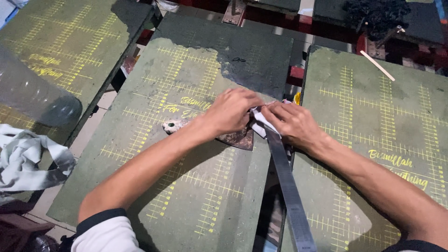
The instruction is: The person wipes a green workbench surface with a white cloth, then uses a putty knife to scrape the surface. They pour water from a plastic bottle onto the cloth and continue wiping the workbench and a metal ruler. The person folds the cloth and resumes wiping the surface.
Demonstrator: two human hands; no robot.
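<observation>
Green gridded desk [186,186] under dim light, left hand [231,112] and right hand [294,123] pinching white cloth [259,119] at its right edge, metal ruler [289,186] beside, grey rag [28,158] far left.

Green gridded boards under your hands

You work over the middle desk [205,186], a worn green board with yellow grid lines and a dark, scraped patch at its far end; a rusty scraper-like tool [231,136] lies flat on it. A long metal ruler [289,186] runs along the gap to the right desk [396,107], which carries a thin wooden stick [377,65]. The left desk [70,37] bears a clear plastic bottle [32,95].
</observation>
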